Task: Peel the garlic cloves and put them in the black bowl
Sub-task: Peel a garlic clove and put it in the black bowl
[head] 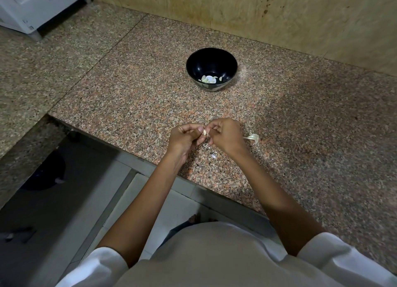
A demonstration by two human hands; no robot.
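We see a speckled table point(300, 125) under everything. On it the black bowl point(206, 61) stands upright, well beyond the fingers, with a few peeled cloves point(209, 79) at its bottom. Above the table's near edge the left hand point(185, 139) and right hand point(225, 136) meet. Both are curled: the left fingers point(189, 126) pinch a clove point(204, 132), and the right fingers point(211, 127) pinch at its right side. We note a pale garlic piece point(253, 137) on the table just right of the right fingers. A tiny skin scrap point(213, 156) lies on the table, just nearer us than the fingers.
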